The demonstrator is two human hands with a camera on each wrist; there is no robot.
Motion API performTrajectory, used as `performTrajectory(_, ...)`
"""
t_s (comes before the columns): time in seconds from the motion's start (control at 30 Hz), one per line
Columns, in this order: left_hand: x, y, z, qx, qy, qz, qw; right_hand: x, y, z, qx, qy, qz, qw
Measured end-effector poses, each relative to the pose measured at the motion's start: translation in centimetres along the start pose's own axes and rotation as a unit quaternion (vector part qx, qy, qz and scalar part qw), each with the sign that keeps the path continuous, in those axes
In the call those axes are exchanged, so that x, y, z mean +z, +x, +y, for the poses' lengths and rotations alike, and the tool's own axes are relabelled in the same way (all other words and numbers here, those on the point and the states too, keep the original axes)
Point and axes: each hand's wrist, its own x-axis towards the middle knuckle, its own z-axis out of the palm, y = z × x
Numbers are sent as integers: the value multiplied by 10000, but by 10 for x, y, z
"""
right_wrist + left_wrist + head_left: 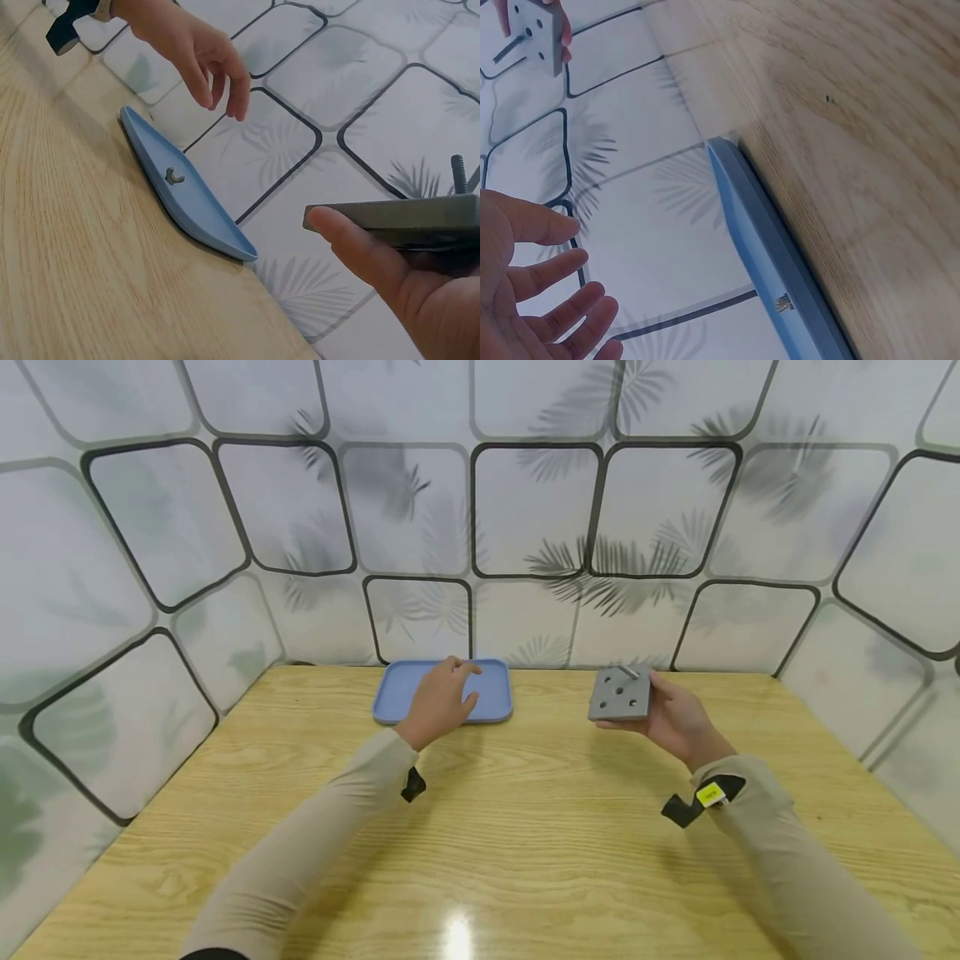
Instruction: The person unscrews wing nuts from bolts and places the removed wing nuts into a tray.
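My right hand [681, 720] holds a grey square plate [618, 711] with several holes, its fingers beneath and thumb along the edge. A threaded bolt [458, 174] sticks up from one hole of the plate. My left hand [441, 700] hovers above a blue tray [497, 695], its fingers loosely bent and apart. Nothing lies between those fingers [559, 271] in the left wrist view. Inside the tray is a small metal wing nut [174, 176], hidden behind the left hand in the head view.
A light wooden table [487, 810] spans the area beneath both hands. Patterned cloth walls [420, 510] with dark outlines and leaf prints rise behind the tray and at both sides. Black straps [681, 810] hang at the wrists.
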Motion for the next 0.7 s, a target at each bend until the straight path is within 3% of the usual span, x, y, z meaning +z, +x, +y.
performTrajectory(0.1, 0, 0, -1, 15, 19, 2, 10000, -2, -1, -3, 18, 117, 331, 9994)
performTrajectory(0.23, 0, 0, -2, 16, 8, -8, 10000, -4, -1, -8, 219, -444, 939, 9944)
performTrajectory(0.33, 0, 0, -3, -11, -31, -51, 10000, -7, -1, -10, 479, -988, 1434, 9836)
performTrajectory(0.47, 1, -1, -4, -74, -40, -151, 9999, -17, -3, -10, 732, -1252, 1960, 9698)
performTrajectory(0.7, 1, -3, -4, -95, -59, -187, 9998, -37, -7, -5, 1139, -1651, 2313, 9520)
